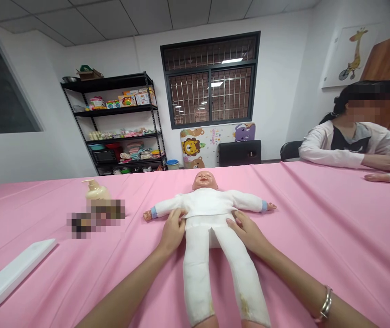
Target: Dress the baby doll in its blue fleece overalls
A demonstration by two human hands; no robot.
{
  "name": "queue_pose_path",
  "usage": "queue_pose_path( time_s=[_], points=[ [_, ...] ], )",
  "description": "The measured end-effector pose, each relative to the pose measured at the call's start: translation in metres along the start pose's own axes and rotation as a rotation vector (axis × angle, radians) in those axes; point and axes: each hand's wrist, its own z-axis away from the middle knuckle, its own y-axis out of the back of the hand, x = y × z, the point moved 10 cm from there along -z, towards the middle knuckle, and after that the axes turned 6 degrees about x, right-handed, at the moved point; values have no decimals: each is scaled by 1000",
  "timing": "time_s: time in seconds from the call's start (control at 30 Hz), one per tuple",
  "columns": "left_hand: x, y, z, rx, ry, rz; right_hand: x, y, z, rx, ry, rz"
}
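Note:
A baby doll (pixel 204 180) lies on its back on the pink cloth, head away from me and arms spread wide. It wears a white long-sleeved top (pixel 207 202) with blue cuffs and white trousers (pixel 197 269) with yellowish stains near the hems. My left hand (pixel 173 228) is at the left side of its waist, fingers bent at the hem of the top. On the opposite side, my right hand (pixel 248 230) has its thumb on the trousers and its fingers closed at the top's edge. Both hands pinch the cloth around the waist.
A cream pump bottle (pixel 97 190) stands at the left beside blurred-out items (pixel 95 216). Nearer lies a white device (pixel 17 271). Another person (pixel 345 136) sits at the right table edge, hands on a white-clothed limb. Behind are a black shelf rack (pixel 113 109) and a chair (pixel 239 152).

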Motion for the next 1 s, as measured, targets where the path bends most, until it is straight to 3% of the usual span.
queue_pose_path(
  time_s=[0.1, 0.17, 0.4, 0.57, 0.77, 0.93, 1.0],
  points=[
    [-2, 9, -1, 73, 16, -77, -3, 15, -1, 145, 36, 141],
    [-4, 13, -2, 105, 38, -104, -3, 17, -1, 159, 55, 200],
    [-9, 5, -1, 31, 38, -169, 9, 34, -5, 244, -13, 192],
    [4, 7, 0, 42, 0, -115, 9, 32, -5, 249, 5, 223],
    [25, 0, 1, -9, -116, -61, 15, 7, -7, 48, 17, 297],
    [25, 7, 0, 62, -121, -98, 12, 27, -8, 195, -5, 278],
    [25, 10, 2, 94, -138, -106, 14, 27, -8, 184, -6, 285]
  ],
)
